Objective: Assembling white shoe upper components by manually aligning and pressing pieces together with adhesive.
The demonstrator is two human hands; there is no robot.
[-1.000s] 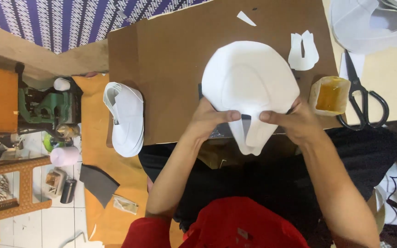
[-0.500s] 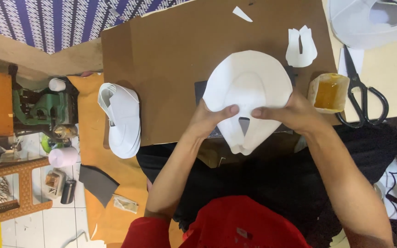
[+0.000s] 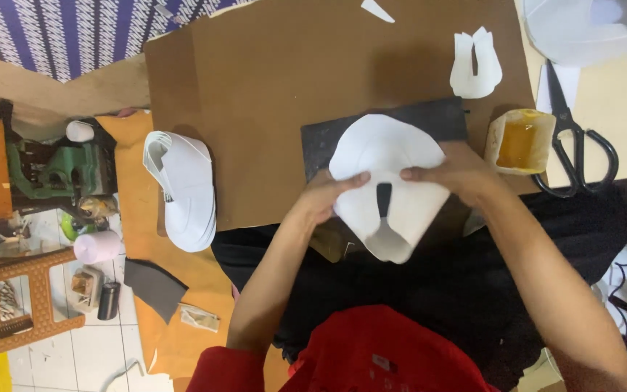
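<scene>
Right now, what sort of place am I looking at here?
Probably a small shoemaking or craft workshop. Both hands, left hand and right hand, hold a white cut piece over a brown board. A stack of similar pieces, a pot of yellow glue and scissors lie nearby.

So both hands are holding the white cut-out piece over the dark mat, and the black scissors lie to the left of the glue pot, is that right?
Not quite: in the head view the black scissors lie to the right of the glue pot. The left hand and right hand do hold the white cut-out piece over the dark mat.
</scene>
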